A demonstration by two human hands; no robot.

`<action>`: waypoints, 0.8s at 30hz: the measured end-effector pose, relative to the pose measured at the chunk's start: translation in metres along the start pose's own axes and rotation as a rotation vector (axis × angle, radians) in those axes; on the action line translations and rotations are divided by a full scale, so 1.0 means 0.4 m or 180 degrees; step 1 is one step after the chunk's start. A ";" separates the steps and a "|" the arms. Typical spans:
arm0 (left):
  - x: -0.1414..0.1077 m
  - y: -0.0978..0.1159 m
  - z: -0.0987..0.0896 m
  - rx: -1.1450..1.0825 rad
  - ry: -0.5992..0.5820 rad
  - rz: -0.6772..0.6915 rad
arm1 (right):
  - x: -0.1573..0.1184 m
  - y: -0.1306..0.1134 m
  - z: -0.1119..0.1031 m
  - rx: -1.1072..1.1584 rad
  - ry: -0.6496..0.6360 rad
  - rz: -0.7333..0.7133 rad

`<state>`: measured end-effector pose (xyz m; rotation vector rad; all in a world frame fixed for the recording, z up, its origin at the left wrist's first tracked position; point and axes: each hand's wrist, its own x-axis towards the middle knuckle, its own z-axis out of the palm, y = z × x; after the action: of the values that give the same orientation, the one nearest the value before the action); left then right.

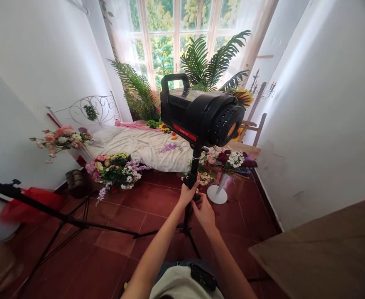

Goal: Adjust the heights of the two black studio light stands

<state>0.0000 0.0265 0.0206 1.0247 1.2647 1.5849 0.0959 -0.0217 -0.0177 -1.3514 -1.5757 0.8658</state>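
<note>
A black studio light (pixel 194 110) with a top handle and a red label sits on a black light stand (pixel 195 166) in front of me. My left hand (pixel 188 194) is wrapped around the stand's pole, just under a clamp collar. Slightly lower and to the right, my right hand (pixel 204 211) has its fingers closed at a dark knob (pixel 196 197) on the pole. The fingers cover part of that knob. Below my hands the stand's legs spread over the red tiled floor (pixel 151 199).
A bed with a cream blanket (pixel 138 145) stands beyond the light. Flower bunches (pixel 116 172) lie before it, and more flowers top a white-based small table (pixel 217 194). Another black stand (pixel 67 218) crosses the left side. A wooden panel (pixel 325 249) juts in at lower right.
</note>
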 end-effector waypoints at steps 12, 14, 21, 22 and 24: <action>0.000 -0.013 -0.003 0.0132 -0.0021 0.0205 | -0.077 -0.010 0.040 0.0600 0.0548 -0.0325; 0.000 -0.013 -0.005 0.0174 -0.0043 0.0226 | -0.074 -0.003 0.041 0.0755 0.0592 -0.0153; 0.002 -0.020 -0.005 0.0265 -0.0055 0.0330 | -0.070 -0.001 0.043 0.0802 0.0125 -0.0300; 0.003 -0.022 -0.005 0.0260 -0.0056 0.0317 | -0.072 -0.003 0.047 0.0780 0.0067 -0.0340; 0.005 -0.026 -0.006 0.0229 -0.0062 0.0260 | -0.075 -0.001 0.059 0.0766 -0.0013 -0.0361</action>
<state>-0.0016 0.0290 0.0102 1.1473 1.2893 1.5967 0.0751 -0.0505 -0.0314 -1.0806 -1.4831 0.9548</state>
